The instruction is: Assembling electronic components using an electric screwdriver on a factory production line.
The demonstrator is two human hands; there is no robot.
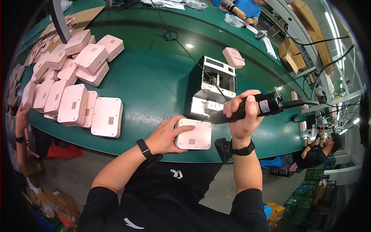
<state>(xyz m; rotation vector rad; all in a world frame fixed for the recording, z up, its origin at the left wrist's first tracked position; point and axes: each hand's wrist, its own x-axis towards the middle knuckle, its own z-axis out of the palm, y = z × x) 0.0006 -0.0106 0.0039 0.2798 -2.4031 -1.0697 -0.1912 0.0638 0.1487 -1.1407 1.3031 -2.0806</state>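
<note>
Machine (cable across) beyond held case, piled cases left

Wide fisheye view from the left camera on my head, looking down and slightly ahead across the green worktop. My left hand and right hand are close, near the middle; my black shirt fills the bottom; a co-worker appears farther off, at the upper edge.

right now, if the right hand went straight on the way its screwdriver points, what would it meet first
Most likely the pink case, near its far edge: the tip of the black screwdriver in the right hand appears close to it. Whether they touch is unclear.
</note>
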